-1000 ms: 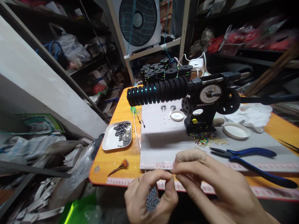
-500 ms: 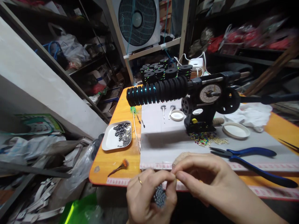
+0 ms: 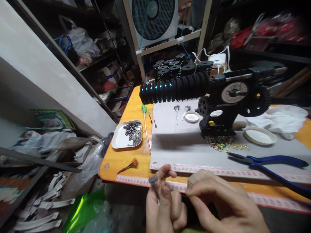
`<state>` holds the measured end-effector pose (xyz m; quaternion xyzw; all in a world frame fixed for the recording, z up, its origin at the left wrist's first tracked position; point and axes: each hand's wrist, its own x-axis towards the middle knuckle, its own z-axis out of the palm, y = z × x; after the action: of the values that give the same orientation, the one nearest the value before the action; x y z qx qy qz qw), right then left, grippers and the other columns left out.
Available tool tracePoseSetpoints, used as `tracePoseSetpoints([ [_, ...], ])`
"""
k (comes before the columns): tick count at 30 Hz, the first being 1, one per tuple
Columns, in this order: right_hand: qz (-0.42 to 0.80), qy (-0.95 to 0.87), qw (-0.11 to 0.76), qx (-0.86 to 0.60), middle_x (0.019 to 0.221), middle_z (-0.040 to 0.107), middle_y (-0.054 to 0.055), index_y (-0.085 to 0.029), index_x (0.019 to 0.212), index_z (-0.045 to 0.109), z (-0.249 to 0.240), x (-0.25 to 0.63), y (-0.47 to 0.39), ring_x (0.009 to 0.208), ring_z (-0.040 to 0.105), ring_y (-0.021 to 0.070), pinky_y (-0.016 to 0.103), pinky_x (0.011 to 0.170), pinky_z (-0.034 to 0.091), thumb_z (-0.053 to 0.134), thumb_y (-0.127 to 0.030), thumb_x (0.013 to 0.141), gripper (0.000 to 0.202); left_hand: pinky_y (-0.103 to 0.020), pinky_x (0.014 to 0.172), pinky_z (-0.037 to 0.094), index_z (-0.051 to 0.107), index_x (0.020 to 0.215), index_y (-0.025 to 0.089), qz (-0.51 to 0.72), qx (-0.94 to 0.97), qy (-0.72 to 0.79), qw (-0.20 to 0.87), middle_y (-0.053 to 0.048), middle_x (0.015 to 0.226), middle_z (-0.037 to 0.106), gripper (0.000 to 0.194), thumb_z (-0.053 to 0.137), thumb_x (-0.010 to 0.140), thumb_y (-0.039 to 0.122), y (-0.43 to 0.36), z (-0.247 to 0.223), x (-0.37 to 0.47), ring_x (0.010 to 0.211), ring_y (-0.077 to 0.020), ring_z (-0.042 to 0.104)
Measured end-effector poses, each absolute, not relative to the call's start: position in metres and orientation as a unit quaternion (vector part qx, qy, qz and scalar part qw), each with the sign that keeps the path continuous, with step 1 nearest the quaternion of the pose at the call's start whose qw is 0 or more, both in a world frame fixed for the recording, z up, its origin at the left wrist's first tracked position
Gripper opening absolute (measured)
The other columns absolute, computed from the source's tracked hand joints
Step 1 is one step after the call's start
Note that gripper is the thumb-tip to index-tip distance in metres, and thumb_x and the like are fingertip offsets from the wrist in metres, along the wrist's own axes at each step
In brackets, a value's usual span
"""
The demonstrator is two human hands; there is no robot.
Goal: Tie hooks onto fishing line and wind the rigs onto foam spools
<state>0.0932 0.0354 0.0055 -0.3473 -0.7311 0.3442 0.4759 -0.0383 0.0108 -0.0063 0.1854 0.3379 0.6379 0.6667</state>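
Note:
Low in the middle, my left hand (image 3: 166,205) is closed round a small bundle of thin stems with grey tips (image 3: 153,180); its tufted head pokes up beside the thumb. My right hand (image 3: 225,204) is just to the right, thumb and forefinger pinched together. Whatever may be in that pinch is too small to make out. Behind the right fingers a rough beige object (image 3: 200,176) shows in part at the table's front edge. Two similar grey-tipped bundles (image 3: 186,111) lie on the grey board (image 3: 175,155) farther back.
A black winding machine (image 3: 218,106) with a dial stands on the board. Blue-handled pliers (image 3: 274,161) lie at right, near colourful beads (image 3: 218,142) and a white lid (image 3: 259,136). At left are a white tray (image 3: 118,139) and an orange-tipped tuft (image 3: 131,164). Black spools (image 3: 175,68) stand behind.
My left hand has turned and lowered, bringing the bundle's head to its left side. My right hand has drawn away to the right, still pinched. The whole view has shifted slightly.

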Motion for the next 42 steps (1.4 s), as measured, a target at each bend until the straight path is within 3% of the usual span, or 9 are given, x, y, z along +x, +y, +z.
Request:
tracePoseSetpoints([
  [4, 0.283, -0.756, 0.491, -0.327, 0.076, 0.064, 0.002, -0.02, 0.092, 0.061, 0.004, 0.092, 0.034, 0.064, 0.065, 0.0119, 0.019, 0.056, 0.055, 0.059, -0.004, 0.083, 0.019, -0.008, 0.033, 0.02, 0.074, 0.087, 0.019, 0.616, 0.161, 0.293, 0.713, 0.005, 0.055, 0.05, 0.024, 0.067, 0.085, 0.043, 0.011, 0.003, -0.045, 0.034, 0.0044, 0.011],
  [8, 0.264, -0.771, 0.49, -0.31, 0.073, 0.061, 0.001, -0.02, 0.091, 0.06, 0.009, 0.092, 0.037, 0.063, 0.063, 0.0117, 0.019, 0.055, 0.054, 0.055, -0.003, 0.084, 0.019, -0.008, 0.033, 0.021, 0.074, 0.08, 0.02, 0.662, 0.194, 0.301, 0.659, -0.003, 0.092, 0.069, 0.024, 0.066, 0.086, 0.041, 0.009, 0.006, -0.047, 0.038, 0.0061, 0.01],
  [10, 0.257, -0.785, 0.48, -0.295, 0.074, 0.062, 0.002, -0.02, 0.091, 0.06, 0.01, 0.092, 0.04, 0.062, 0.063, 0.0116, 0.019, 0.055, 0.053, 0.054, -0.003, 0.084, 0.019, -0.008, 0.033, 0.019, 0.073, 0.079, 0.021, 0.688, 0.204, 0.327, 0.615, -0.003, 0.102, 0.068, 0.023, 0.065, 0.086, 0.041, 0.009, 0.007, -0.047, 0.038, 0.0059, 0.013],
  [13, 0.226, -0.811, 0.469, -0.265, 0.079, 0.065, 0.004, -0.019, 0.096, 0.06, 0.01, 0.092, 0.044, 0.067, 0.065, 0.0117, 0.018, 0.058, 0.055, 0.054, 0.0, 0.081, 0.024, -0.008, 0.032, 0.019, 0.072, 0.077, 0.02, 0.7, 0.2, 0.332, 0.6, 0.0, 0.098, 0.065, 0.023, 0.066, 0.085, 0.041, 0.009, 0.009, -0.049, 0.039, 0.0042, 0.016],
  [16, 0.21, -0.829, 0.458, -0.243, 0.082, 0.067, 0.005, -0.019, 0.099, 0.06, 0.012, 0.091, 0.048, 0.074, 0.067, 0.0129, 0.019, 0.066, 0.057, 0.054, 0.001, 0.08, 0.028, -0.008, 0.032, 0.023, 0.072, 0.079, 0.023, 0.677, 0.194, 0.275, 0.655, 0.004, 0.071, 0.06, 0.024, 0.061, 0.089, 0.041, 0.01, 0.011, -0.054, 0.038, 0.0009, 0.014],
  [18, 0.237, -0.832, 0.443, -0.234, 0.079, 0.067, 0.005, -0.019, 0.095, 0.061, 0.016, 0.09, 0.049, 0.073, 0.066, 0.013, 0.019, 0.065, 0.057, 0.052, 0.001, 0.08, 0.026, -0.008, 0.035, 0.028, 0.073, 0.082, 0.024, 0.656, 0.212, 0.231, 0.687, 0.007, 0.047, 0.039, 0.026, 0.057, 0.092, 0.042, 0.013, 0.012, -0.058, 0.037, -0.0018, 0.013],
  [21, 0.303, -0.819, 0.421, -0.243, 0.071, 0.064, 0.003, -0.02, 0.084, 0.061, 0.023, 0.085, 0.051, 0.065, 0.063, 0.0118, 0.019, 0.058, 0.054, 0.05, -0.002, 0.083, 0.021, -0.007, 0.038, 0.031, 0.073, 0.086, 0.024, 0.646, 0.234, 0.193, 0.701, 0.009, 0.044, 0.015, 0.028, 0.053, 0.094, 0.041, 0.018, 0.01, -0.058, 0.037, -0.003, 0.011],
  [31, 0.388, -0.715, 0.501, -0.296, 0.069, 0.062, -0.001, -0.021, 0.081, 0.055, 0.008, 0.069, 0.055, 0.059, 0.061, 0.0101, 0.017, 0.053, 0.052, 0.059, -0.003, 0.076, 0.019, -0.003, 0.031, 0.019, 0.068, 0.101, 0.016, 0.742, 0.168, -0.007, 0.649, 0.009, 0.046, 0.014, 0.035, 0.036, 0.104, 0.03, 0.035, -0.007, -0.039, 0.035, -0.0039, 0.007],
  [42, 0.474, -0.665, 0.48, -0.32, 0.072, 0.062, 0.003, -0.02, 0.08, 0.056, 0.006, 0.068, 0.053, 0.057, 0.06, 0.0105, 0.018, 0.05, 0.051, 0.053, -0.018, 0.091, 0.012, -0.004, 0.03, 0.016, 0.065, 0.103, 0.019, 0.715, 0.13, -0.053, 0.685, 0.01, 0.046, 0.014, 0.026, 0.04, 0.104, 0.026, 0.039, -0.009, -0.043, 0.032, -0.0032, 0.007],
])
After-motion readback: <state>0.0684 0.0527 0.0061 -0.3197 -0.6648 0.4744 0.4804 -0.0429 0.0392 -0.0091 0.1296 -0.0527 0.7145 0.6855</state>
